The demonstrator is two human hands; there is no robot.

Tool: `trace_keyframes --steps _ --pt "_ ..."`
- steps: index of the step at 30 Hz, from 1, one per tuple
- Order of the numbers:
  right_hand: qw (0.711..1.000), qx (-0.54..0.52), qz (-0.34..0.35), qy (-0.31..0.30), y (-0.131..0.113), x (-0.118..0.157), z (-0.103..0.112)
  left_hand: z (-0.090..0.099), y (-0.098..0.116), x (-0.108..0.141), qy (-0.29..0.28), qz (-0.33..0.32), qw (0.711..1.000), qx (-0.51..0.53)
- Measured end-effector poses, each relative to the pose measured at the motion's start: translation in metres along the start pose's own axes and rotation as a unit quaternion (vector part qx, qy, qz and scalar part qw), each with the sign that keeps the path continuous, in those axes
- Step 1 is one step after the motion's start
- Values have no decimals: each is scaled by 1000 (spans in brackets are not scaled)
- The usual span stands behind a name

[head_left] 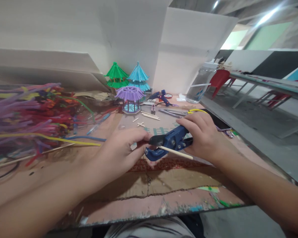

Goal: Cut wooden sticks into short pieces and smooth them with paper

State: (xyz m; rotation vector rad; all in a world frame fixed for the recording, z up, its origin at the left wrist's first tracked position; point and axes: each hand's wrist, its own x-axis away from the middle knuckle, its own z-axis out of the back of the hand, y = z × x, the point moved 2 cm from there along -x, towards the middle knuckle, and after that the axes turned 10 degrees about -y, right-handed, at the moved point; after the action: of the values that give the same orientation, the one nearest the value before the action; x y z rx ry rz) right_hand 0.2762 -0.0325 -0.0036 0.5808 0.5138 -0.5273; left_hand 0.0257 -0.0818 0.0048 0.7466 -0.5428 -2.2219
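Your right hand (205, 132) is wrapped around the handles of a blue cutter (175, 138), a thick-bodied tool with a hooked lower jaw and a smooth black upper part. A pale, slim, round wooden stick (180, 153) lies across the cutter's mouth, its bare end jutting out on the right below the tool. Your left hand (121, 145) has thumb and fingertips pinched on the stick's other end, right beside the cutter's head, which partly hides the grip.

Beneath your hands, brown cardboard (176, 185) with a ragged edge covers part of the pinkish, paint-flecked surface (124, 206). Beyond the cutter lie short cut sticks (150, 116), some side by side, two crossed. Behind them stands a small pavilion (130, 94) with a fuzzy purple ribbed roof, dark posts and a light blue floor; a green tiered one (116, 74) and a light blue tiered one (138, 74) rise behind it, both pointed. To your left spreads a blurred heap of fuzzy stems (34, 112) in purple, red and yellow. Metal scissors (171, 113) lie near your right hand, with a clear plastic bottle (199, 84) farther back.
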Motion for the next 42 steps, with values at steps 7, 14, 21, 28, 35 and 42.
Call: trace_keyframes --steps 7,14,21,28,35,42 --pt "1000 21 2 13 1 3 3 1 4 0 -9 -3 999 39" --pt "1000 17 -15 5 0 4 5 -3 2 2 -24 -10 998 63" --pt "999 31 -6 8 -1 2 8 -4 2 3 -40 -14 997 59" --pt "999 29 13 30 1 3 8 -5 4 1 -39 -19 998 47" --pt "998 29 32 37 1 3 12 -4 6 3 -48 -23 998 44" --pt "999 11 42 12 3 4 13 -4 4 2 -62 -12 996 59"
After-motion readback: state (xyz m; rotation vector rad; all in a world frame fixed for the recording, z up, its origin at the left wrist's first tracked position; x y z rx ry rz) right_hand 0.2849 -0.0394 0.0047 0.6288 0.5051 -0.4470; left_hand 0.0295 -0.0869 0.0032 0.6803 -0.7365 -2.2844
